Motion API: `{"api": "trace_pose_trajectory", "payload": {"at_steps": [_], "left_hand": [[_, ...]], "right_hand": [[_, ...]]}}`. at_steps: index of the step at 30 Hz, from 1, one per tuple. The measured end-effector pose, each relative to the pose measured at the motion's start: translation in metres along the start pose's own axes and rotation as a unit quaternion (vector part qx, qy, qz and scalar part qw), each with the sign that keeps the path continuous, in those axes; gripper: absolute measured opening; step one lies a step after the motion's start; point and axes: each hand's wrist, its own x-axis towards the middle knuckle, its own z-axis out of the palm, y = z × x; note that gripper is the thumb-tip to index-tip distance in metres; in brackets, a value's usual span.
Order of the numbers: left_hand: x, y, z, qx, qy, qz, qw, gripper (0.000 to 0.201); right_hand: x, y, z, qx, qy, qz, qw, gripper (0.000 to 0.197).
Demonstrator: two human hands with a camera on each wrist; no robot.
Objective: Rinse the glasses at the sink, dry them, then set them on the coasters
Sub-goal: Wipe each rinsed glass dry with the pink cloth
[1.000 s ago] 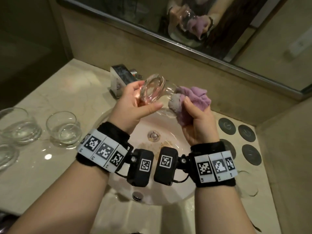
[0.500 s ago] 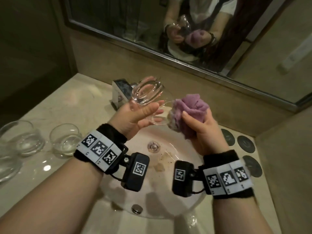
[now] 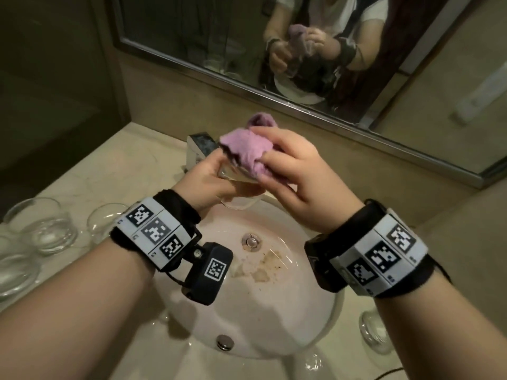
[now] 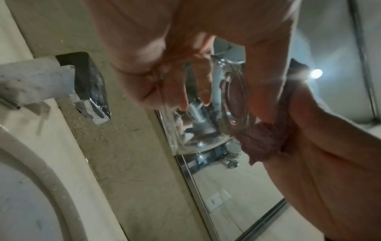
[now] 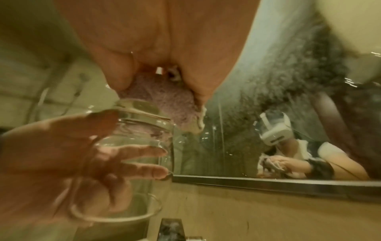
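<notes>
Over the sink (image 3: 274,338), my left hand (image 3: 216,171) grips a clear glass (image 3: 238,187), tilted with its mouth down toward me. My right hand (image 3: 274,152) grips a bunched purple cloth (image 3: 247,149) and presses it onto the glass's base and upper side. The left wrist view shows my fingers (image 4: 185,88) wrapped round the glass (image 4: 206,130), with the cloth (image 4: 261,143) against it. In the right wrist view the cloth (image 5: 164,107) sits on top of the glass (image 5: 134,146). No coasters are in view.
Three more glasses (image 3: 46,229) (image 3: 104,223) (image 3: 13,270) stand on the counter at the left, and another glass (image 3: 375,333) stands at the right front. The square faucet (image 3: 200,144) is just behind my hands. A mirror (image 3: 274,64) spans the back wall.
My right hand has brought the cloth leftward onto the glass, covering its base. The glass has tipped from base-toward-me to mouth-down. Both hands now meet over the basin.
</notes>
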Motion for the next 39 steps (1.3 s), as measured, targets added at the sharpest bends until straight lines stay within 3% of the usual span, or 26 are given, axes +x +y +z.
{"api": "trace_pose_trajectory", "payload": {"at_steps": [3, 5, 10, 12, 14, 17, 19, 20, 22, 24, 26, 27, 32, 36, 39], "left_hand": [[-0.002, 0.001, -0.003, 0.004, -0.001, -0.001, 1.0, 0.068], [-0.001, 0.002, -0.004, 0.002, 0.016, -0.008, 1.0, 0.062], [0.004, 0.015, -0.003, 0.038, 0.04, 0.024, 0.998, 0.073], [0.005, 0.018, -0.007, 0.045, 0.041, 0.036, 0.997, 0.073], [0.004, 0.02, -0.008, 0.051, 0.038, 0.046, 0.997, 0.073], [0.003, 0.018, 0.0, 0.063, 0.02, 0.046, 0.997, 0.057], [0.005, 0.014, 0.002, 0.075, 0.047, 0.042, 0.995, 0.06], [0.006, 0.012, 0.003, 0.084, 0.047, 0.046, 0.994, 0.075], [0.006, 0.015, 0.005, 0.09, 0.039, 0.039, 0.994, 0.091], [0.007, 0.016, 0.001, 0.095, 0.035, 0.035, 0.994, 0.08], [0.009, 0.017, -0.001, 0.072, 0.019, 0.03, 0.997, 0.061], [0.009, 0.019, 0.0, 0.06, 0.007, 0.025, 0.998, 0.053], [0.008, 0.021, 0.005, 0.047, 0.003, 0.021, 0.999, 0.045], [0.005, 0.02, 0.006, 0.055, -0.006, 0.012, 0.998, 0.052], [0.005, 0.016, 0.008, 0.055, 0.036, -0.023, 0.998, 0.046]], "right_hand": [[0.007, -0.003, 0.002, -0.028, -0.013, -0.056, 0.998, 0.028], [0.018, 0.0, 0.004, -0.038, -0.016, -0.044, 0.998, 0.029], [0.015, 0.008, 0.001, 0.098, 0.02, 0.146, 0.984, 0.035], [0.004, 0.001, 0.004, 0.09, 0.03, 0.127, 0.987, 0.03], [-0.001, -0.006, 0.008, 0.014, 0.038, 0.052, 0.998, 0.028], [0.009, -0.008, 0.009, -0.033, 0.038, -0.017, 0.999, 0.028], [0.018, -0.006, 0.01, -0.05, 0.041, -0.001, 0.998, 0.03], [0.02, -0.003, 0.011, -0.042, 0.052, 0.034, 0.997, 0.033], [0.018, 0.002, 0.012, 0.04, 0.085, 0.151, 0.984, 0.036], [0.01, 0.003, 0.009, 0.206, 0.086, 0.259, 0.94, 0.031], [-0.003, 0.002, 0.011, 0.358, 0.094, 0.278, 0.886, 0.029], [-0.009, 0.001, 0.014, 0.367, 0.103, 0.273, 0.883, 0.031], [-0.025, -0.001, 0.022, 0.278, 0.12, 0.258, 0.917, 0.048], [-0.023, -0.004, 0.006, 0.235, 0.112, 0.219, 0.94, 0.039], [-0.019, -0.006, -0.001, 0.262, 0.088, 0.242, 0.93, 0.026]]}}
